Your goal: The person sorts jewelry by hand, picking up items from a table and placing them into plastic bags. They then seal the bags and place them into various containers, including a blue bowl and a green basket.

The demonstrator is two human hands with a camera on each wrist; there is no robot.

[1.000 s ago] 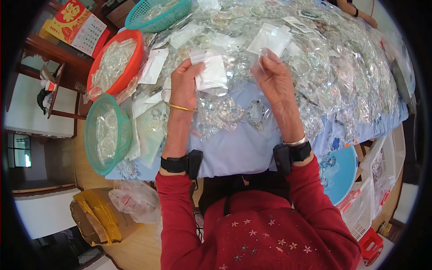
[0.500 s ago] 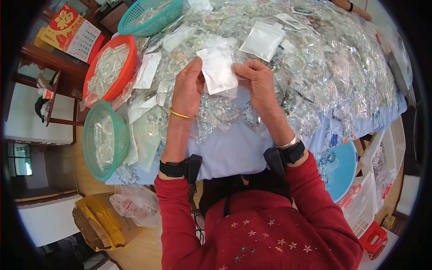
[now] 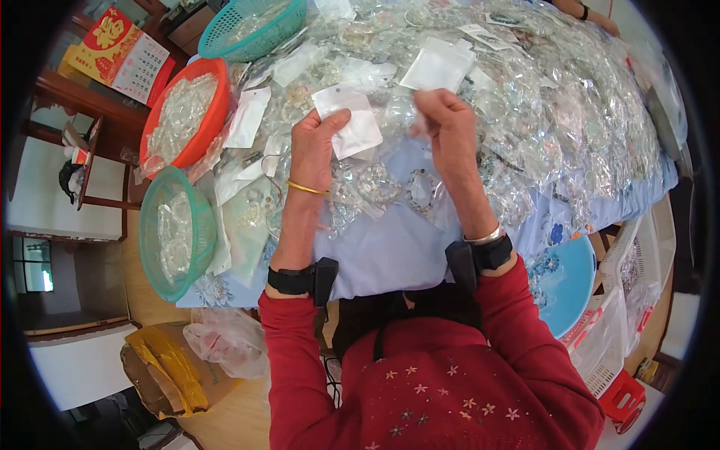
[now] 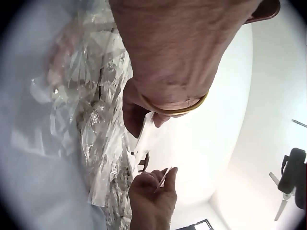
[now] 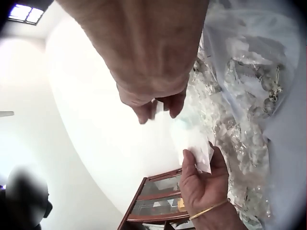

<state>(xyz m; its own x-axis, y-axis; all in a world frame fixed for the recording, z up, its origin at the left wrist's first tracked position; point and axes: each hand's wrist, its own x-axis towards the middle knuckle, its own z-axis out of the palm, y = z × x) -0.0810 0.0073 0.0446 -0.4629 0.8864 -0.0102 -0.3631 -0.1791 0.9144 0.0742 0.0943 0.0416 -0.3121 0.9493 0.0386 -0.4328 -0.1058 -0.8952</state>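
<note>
In the head view the left hand pinches a white packet between thumb and fingers, above the heap of clear bags. The right hand is apart from it, to its right, thumb and fingertips together. A thin pale piece shows in those fingertips in the left wrist view; what it is I cannot tell. Seen from the right wrist, the packet stands in the left hand, below the right hand. Another white packet lies on the heap beyond the right hand.
Clear bags cover much of the blue cloth. At the left stand a red basin and a green basket, with a teal basket behind. A blue basin is low right. Another person's arm shows at the far edge.
The right hand came to the packet's right edge, then moved away to the right. The left hand has kept its grip, and the packet now lies tilted.
</note>
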